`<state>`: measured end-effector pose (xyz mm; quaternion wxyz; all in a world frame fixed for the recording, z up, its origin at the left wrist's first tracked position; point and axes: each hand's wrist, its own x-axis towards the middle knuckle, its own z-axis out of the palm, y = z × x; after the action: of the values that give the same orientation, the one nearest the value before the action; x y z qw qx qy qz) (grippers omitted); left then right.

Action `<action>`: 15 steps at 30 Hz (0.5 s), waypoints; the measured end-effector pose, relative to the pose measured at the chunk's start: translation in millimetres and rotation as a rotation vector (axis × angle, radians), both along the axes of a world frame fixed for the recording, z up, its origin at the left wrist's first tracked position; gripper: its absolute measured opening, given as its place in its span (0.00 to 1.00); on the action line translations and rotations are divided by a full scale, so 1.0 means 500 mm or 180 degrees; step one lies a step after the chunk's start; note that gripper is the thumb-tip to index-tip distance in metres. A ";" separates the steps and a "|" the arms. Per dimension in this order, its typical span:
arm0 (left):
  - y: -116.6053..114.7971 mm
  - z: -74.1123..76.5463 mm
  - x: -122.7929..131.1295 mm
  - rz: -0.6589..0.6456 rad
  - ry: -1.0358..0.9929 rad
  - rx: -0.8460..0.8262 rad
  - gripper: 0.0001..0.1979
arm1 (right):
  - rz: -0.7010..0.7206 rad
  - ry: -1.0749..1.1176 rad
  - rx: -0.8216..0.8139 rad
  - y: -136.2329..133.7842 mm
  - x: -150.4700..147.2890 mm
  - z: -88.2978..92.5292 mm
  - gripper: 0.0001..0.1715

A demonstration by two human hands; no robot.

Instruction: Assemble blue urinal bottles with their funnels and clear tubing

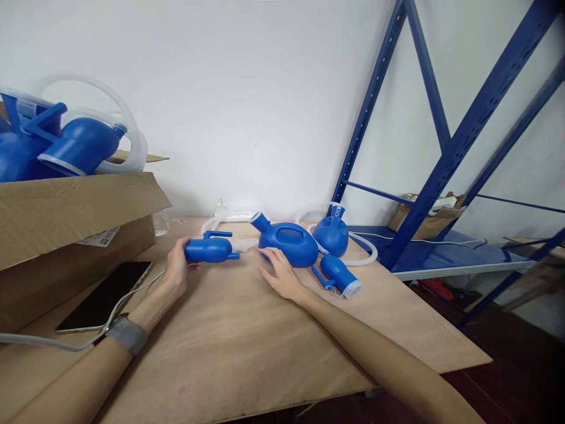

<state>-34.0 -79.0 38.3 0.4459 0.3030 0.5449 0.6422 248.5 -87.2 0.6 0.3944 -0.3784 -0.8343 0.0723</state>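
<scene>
My left hand [178, 265] is wrapped round the wide end of a small blue plastic funnel-like part [208, 250], whose handle and narrow spout point right. My right hand [282, 275] is open, its fingers spread at the lower left side of a blue jug [293, 244] with a hollow grip and a slanted neck. Behind the jug and to its right stands a rounder blue bottle [331, 235]. A second blue part with a white rim [339, 275] lies in front of that bottle, near a clear hose [368, 250].
At the left, a cardboard box [79, 206] holds more blue parts [83, 144] and coiled hose. A black tablet [106, 297] lies beside it with a white cable. A white power strip [238, 217] is by the wall. Blue shelving [459, 256] stands right of the wooden table [247, 353].
</scene>
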 end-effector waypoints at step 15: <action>0.029 -0.048 -0.005 0.0279 0.0537 -0.0009 0.16 | 0.0255 -0.0829 -0.0848 0.017 -0.008 -0.013 0.44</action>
<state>-36.6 -64.5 14.5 0.3704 0.3312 0.5942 0.6325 244.5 -78.5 -6.0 0.2263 -0.3999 -0.8758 0.1482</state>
